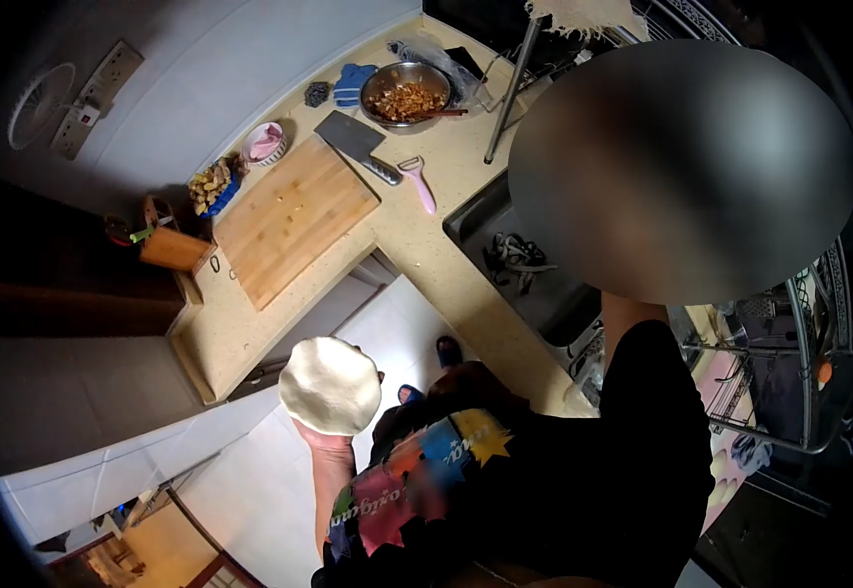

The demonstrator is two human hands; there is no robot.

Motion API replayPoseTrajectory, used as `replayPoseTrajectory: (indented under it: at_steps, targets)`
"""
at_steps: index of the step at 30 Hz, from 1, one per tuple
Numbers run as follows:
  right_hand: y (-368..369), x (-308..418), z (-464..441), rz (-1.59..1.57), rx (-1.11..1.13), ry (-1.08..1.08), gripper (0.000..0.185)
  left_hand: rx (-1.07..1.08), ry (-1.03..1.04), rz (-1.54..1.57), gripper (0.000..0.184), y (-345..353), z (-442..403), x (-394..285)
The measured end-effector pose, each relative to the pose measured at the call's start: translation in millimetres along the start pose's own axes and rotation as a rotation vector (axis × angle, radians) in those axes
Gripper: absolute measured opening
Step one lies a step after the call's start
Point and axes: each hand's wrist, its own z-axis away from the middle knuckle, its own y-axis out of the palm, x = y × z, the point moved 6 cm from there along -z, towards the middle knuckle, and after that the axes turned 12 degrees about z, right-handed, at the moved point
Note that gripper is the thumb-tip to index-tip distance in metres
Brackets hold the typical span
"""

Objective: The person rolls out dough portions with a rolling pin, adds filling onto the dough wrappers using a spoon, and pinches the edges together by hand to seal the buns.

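A pale, round, flat piece of dough [330,386] with a slightly wavy rim rests on my left hand [326,438]. Its underside is supported by the palm, and fingertips show at the dough's right edge. Below it lies the white floor, beside the counter front. My right arm reaches up at the right, from a black sleeve [650,377] into a large blurred patch. That blur hides my right hand, so its fingers and anything in them cannot be made out.
The counter holds a wooden cutting board [294,220], a cleaver [356,145], a pink peeler [418,184] and a metal bowl of chopped filling [406,96]. Dark pieces lie in the sink [554,318]. A wire rack [799,343] stands at right, a knife block [174,247] at left.
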Motion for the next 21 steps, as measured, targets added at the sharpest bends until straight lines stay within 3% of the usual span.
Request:
replayPoseTrajectory:
  at_steps: [2, 5, 7, 14, 16, 18, 20, 21]
  targets:
    - [-2, 3, -5, 0.072, 0.043, 0.0, 0.022, 0.031, 0.003, -0.015, 0.065, -1, 1, 0]
    - [-18, 4, -11, 0.179, -0.141, -0.095, 0.017, 0.083, -0.015, -0.041, 0.066, 4, 1, 3]
    - [-55, 10, -12, 0.246, -0.39, -0.198, 0.014, 0.108, -0.033, -0.05, 0.066, 7, -1, 4]
    - [-172, 15, 0, 0.108, -0.715, -0.362, 0.015, 0.076, -0.061, -0.07, 0.067, -3, -6, 10]
    - [-200, 9, 18, 0.044, -0.706, -0.35, 0.014, 0.063, -0.083, -0.077, 0.067, -6, -6, 12]
    - [-224, -10, 43, -0.395, -0.759, -0.286, 0.021, 0.135, -0.172, -0.052, 0.066, -1, -3, 21]
    - [-249, -21, 74, -0.495, -0.749, -0.243, 0.021, 0.133, -0.229, -0.088, 0.066, -4, -2, 25]
    - [-250, -32, 87, -0.651, -0.593, -0.183, 0.021, 0.148, -0.268, -0.101, 0.066, -4, 0, 28]
